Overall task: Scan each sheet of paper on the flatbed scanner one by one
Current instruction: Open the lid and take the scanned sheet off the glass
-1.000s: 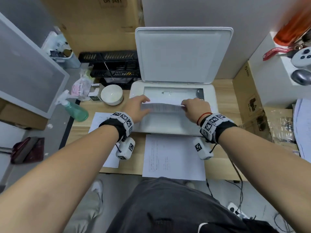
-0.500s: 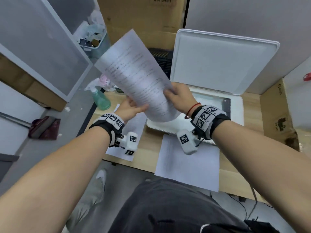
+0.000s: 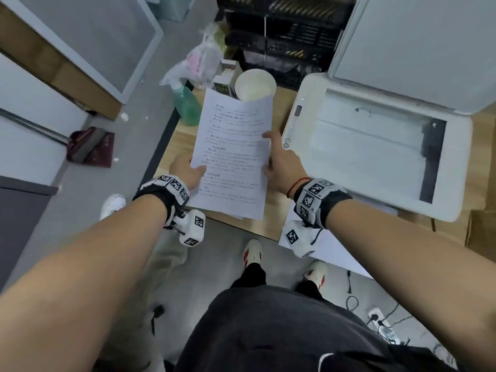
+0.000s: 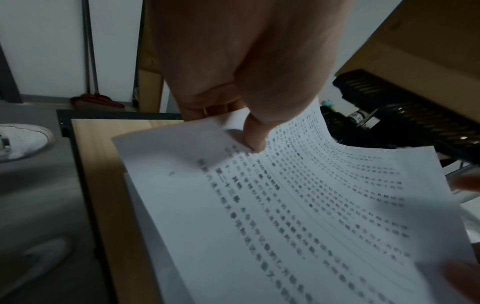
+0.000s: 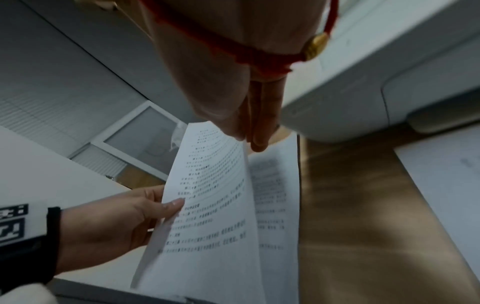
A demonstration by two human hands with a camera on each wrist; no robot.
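The sheet [image 3: 233,154] is now off the scanner [image 3: 375,146] glass, held by the left fingers [image 4: 255,133] pinching one edge and the right fingers [image 3: 268,135] on the other, above a sheet lying on the surface [image 3: 185,135], so this page seems scanned.

The left hand [image 4: 249,61] reaches down from the top of the frame, its thumb [image 4: 255,133] pressed on the printed face of a sheet of paper [image 4: 298,216] and its fingers tucked beneath the near corner in a pinching grip. The sheet curves upward toward the right, its lines of text blurred. Below it lies a wooden surface [image 4: 103,174] with a dark edge. A white shoe [image 4: 20,142] stands on the grey floor at the left, and a black slotted rack [image 4: 405,115] sits at the upper right
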